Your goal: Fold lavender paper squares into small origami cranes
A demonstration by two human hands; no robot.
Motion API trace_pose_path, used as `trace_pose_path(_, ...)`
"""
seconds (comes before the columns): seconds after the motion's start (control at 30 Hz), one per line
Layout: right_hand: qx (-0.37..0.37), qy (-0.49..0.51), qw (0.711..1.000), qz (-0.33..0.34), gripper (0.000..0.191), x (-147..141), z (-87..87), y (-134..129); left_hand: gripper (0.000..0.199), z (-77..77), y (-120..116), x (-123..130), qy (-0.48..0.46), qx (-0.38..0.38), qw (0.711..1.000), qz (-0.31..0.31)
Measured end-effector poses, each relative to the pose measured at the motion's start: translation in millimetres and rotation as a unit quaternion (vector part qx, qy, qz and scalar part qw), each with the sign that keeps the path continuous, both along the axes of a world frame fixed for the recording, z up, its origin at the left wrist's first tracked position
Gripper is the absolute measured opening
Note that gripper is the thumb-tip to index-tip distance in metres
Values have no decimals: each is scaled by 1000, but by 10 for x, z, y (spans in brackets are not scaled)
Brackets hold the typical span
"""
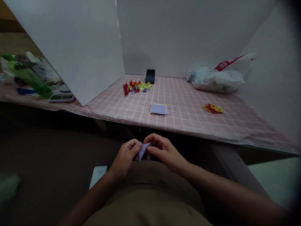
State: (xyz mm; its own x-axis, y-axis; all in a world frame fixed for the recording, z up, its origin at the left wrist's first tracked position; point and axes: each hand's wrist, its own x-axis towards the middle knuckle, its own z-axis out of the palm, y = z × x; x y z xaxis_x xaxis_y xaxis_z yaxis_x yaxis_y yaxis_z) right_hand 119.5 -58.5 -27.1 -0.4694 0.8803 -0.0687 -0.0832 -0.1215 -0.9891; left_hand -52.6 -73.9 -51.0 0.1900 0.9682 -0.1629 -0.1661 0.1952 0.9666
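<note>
A small piece of purple origami paper (pixel 143 151), folded to a triangle, is held between my two hands above my lap, in front of the table edge. My left hand (pixel 127 156) pinches its left side between thumb and fingers. On the right corner, the thumb and curled fingers of my right hand (pixel 164 152) close on the same paper. On the table beyond lies a stack of square paper sheets (pixel 158 109), purple on top with yellow showing at the rim. Farther back stands a cluster of folded paper figures (pixel 135 86) in red, orange, yellow and purple.
A pink checked cloth covers the table (pixel 183 116). A black phone (pixel 150 76) leans at the back. To the right are a white plastic bag (pixel 218 81) and a red and yellow item (pixel 213 108). White panels enclose the table; a scale (pixel 61 98) and green bottle (pixel 30 77) lie left.
</note>
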Motion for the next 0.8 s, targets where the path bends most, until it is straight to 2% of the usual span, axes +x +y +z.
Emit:
trace_pose_path(0.43,1,23,1000,3,10,16,-17,10,38,-54,5,19,-70,-52,996,-32)
trace_pose_path(0.8,-5,41,999,5,11,18,-44,15,38,-44,19,17,-83,-50,995,-32)
